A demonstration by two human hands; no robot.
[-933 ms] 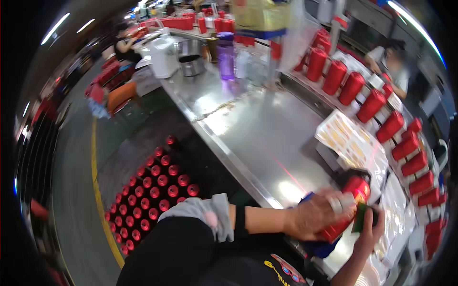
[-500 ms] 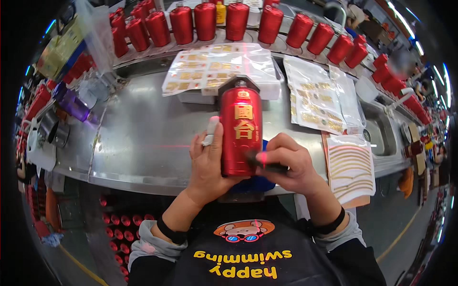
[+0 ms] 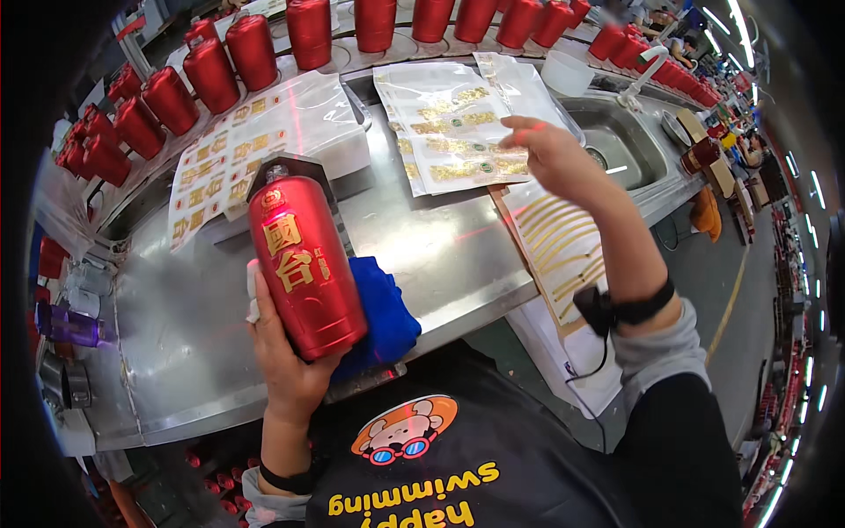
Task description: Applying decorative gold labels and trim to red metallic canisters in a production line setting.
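My left hand (image 3: 289, 356) is wrapped round the lower left side of a red bottle (image 3: 321, 312) with gold characters on its front. The bottle leans back, its neck against a dark angular rest (image 3: 317, 172). White tape covers part of a finger on that hand. A crumpled blue cloth (image 3: 387, 308) lies just right of the bottle's base. My right hand (image 3: 563, 158) is raised over the right edge of a sheet of gold stickers (image 3: 431, 163) in a clear sleeve. Its fingers stretch leftward, and nothing shows in them.
A second sticker sheet (image 3: 198, 189) lies on a white stack at the left. Gold strips on a white sheet (image 3: 554, 242) are under my right forearm. Behind stand several red bottles (image 3: 251, 53) in a curved row. A sink (image 3: 616, 141) is at the right, a purple bottle (image 3: 70, 324) far left.
My right hand has left the bottle and moved up and right to the sticker sheet; the dark tool it held is out of sight. The view has swung right. My left hand still holds the bottle.
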